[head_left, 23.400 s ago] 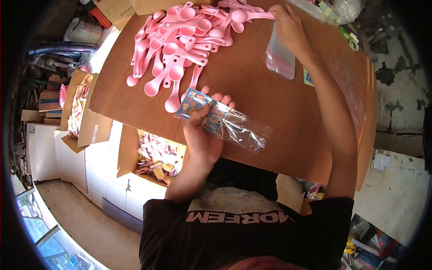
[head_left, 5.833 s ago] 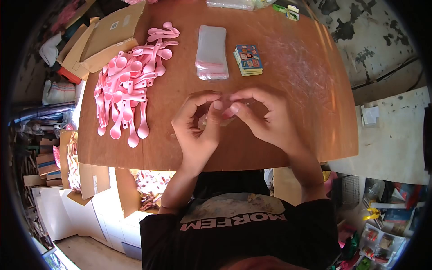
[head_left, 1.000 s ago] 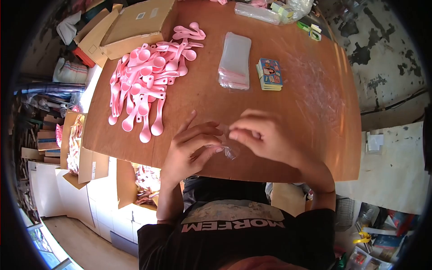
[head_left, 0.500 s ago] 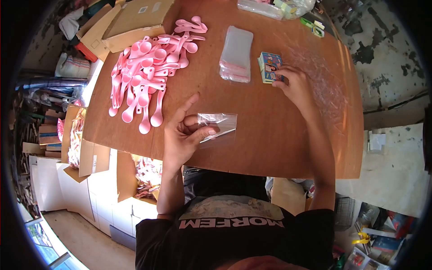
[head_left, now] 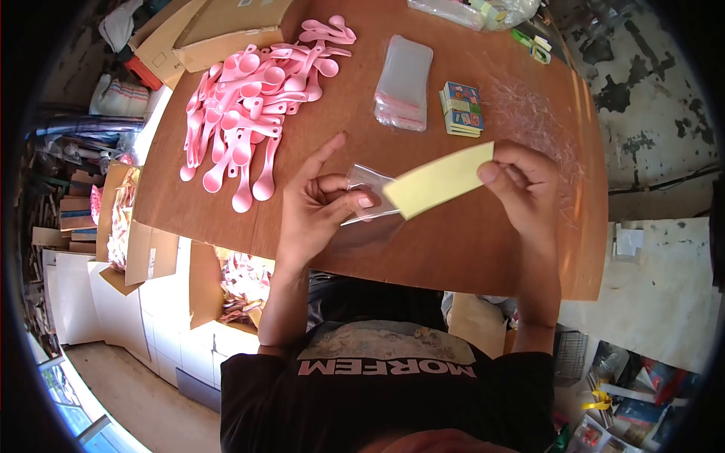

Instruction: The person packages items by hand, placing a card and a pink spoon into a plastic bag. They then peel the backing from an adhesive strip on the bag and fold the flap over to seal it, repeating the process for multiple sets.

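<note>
Between thumb and fingers, my left hand point(head_left: 321, 200) pinches a small clear plastic bag point(head_left: 370, 189), its index finger stretched out. My right hand point(head_left: 525, 181) grips one end of a pale yellow card point(head_left: 442, 181). The card's other end is at the mouth of the bag; whether it has entered cannot be made out. Behind the card lies a stack of printed cards point(head_left: 461, 109) with yellow edges. A pile of flat clear bags point(head_left: 404, 79) rests to the left of that stack. Pink plastic measuring spoons point(head_left: 245, 113) are heaped on the left of the table.
The brown wooden table point(head_left: 453, 260) has loose clear plastic wrap point(head_left: 532, 128) along its right side. Green-handled scissors point(head_left: 532, 47) lie at the far right. A cardboard box point(head_left: 234, 34) stands behind the spoons. Open cartons point(head_left: 204, 283) of packed items sit below the left edge.
My right hand has taken a card from the stack and brought it toward me, up to the bag. The bag in my left hand is now tilted toward the card.
</note>
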`<act>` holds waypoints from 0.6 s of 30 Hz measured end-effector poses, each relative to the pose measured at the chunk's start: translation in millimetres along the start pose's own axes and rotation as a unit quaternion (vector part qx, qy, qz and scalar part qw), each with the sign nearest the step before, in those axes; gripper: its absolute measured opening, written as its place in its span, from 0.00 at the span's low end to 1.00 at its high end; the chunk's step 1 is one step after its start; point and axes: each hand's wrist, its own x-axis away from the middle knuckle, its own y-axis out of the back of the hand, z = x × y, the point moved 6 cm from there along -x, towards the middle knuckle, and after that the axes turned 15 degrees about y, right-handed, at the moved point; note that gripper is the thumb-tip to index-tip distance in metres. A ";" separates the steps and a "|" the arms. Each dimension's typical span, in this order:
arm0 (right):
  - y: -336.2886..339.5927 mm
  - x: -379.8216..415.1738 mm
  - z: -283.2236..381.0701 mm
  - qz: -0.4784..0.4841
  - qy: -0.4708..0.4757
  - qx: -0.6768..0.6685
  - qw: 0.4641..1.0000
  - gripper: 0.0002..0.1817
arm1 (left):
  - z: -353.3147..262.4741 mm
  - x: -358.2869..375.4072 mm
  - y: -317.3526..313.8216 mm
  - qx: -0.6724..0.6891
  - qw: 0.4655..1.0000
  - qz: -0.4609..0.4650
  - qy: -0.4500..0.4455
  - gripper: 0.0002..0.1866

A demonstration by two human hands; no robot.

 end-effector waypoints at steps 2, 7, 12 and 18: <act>-8.5 -4.5 8.3 0.061 0.042 0.076 0.994 0.08 | 0.0 0.6 -2.1 0.004 1.000 -0.003 -0.010 0.41; -1.4 -6.2 -2.9 -0.071 0.095 0.209 0.971 0.08 | -0.3 3.2 -5.8 0.017 0.999 0.027 0.013 0.40; -7.9 -7.7 6.0 -0.092 0.052 0.065 0.992 0.10 | -2.1 2.9 -7.2 -0.027 0.999 0.014 0.028 0.38; -13.7 -12.9 -9.8 -0.084 0.010 0.055 0.995 0.10 | -9.7 5.0 -11.1 -0.090 0.996 0.014 -0.003 0.37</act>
